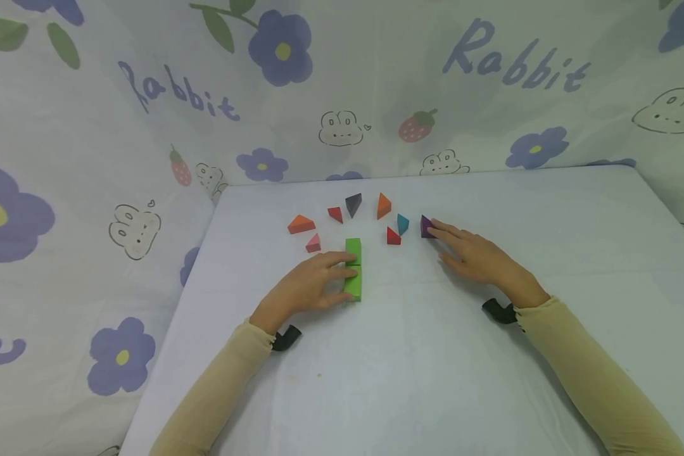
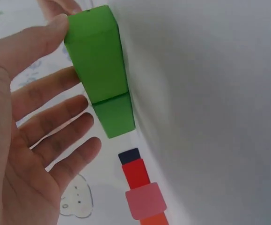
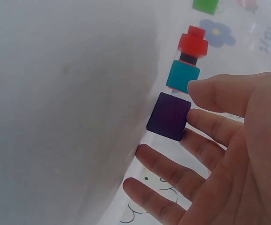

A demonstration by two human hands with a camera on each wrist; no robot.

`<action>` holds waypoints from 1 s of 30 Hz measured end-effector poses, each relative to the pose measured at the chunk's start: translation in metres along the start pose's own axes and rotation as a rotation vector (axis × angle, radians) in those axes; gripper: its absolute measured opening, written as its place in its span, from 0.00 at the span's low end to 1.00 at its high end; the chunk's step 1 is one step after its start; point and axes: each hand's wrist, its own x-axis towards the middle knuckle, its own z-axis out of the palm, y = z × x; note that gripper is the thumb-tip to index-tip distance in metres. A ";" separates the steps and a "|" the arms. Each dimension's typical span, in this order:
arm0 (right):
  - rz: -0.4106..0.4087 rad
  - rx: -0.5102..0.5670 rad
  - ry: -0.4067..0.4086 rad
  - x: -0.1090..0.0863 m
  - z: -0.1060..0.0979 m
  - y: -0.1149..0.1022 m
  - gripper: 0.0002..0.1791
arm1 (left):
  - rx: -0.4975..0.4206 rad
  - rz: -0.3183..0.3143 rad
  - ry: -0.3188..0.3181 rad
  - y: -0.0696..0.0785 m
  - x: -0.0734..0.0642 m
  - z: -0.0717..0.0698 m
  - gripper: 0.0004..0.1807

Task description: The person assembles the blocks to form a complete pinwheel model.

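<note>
Two green blocks (image 1: 353, 288) lie end to end in a line, a seam between them. My left hand (image 1: 318, 282) rests its thumb and fingertips along their left side, fingers extended. In the left wrist view the thumb touches the near end of the longer green block (image 2: 100, 65), the other fingers spread beside it. Over on the right, my right hand (image 1: 475, 256) touches a purple triangular block (image 1: 426, 227) with extended fingertips. The right wrist view shows the purple block (image 3: 169, 117) against the index and middle fingertips, the thumb standing apart from it.
Beyond the hands lie small wedge blocks: orange (image 1: 301, 224), pink (image 1: 313, 243), red (image 1: 335, 215), dark grey (image 1: 353, 204), a second orange (image 1: 384, 206), teal (image 1: 402, 223) and another red (image 1: 393, 236). A patterned cloth (image 1: 376, 88) hangs behind the white table (image 1: 387, 380).
</note>
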 end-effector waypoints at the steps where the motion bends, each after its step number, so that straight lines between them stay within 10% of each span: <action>1: 0.001 -0.003 -0.001 0.000 0.000 0.000 0.33 | 0.004 0.000 -0.001 0.000 0.000 0.001 0.24; 30: 0.014 0.004 -0.014 0.000 -0.001 -0.002 0.33 | -0.012 -0.021 0.023 0.006 0.001 0.001 0.26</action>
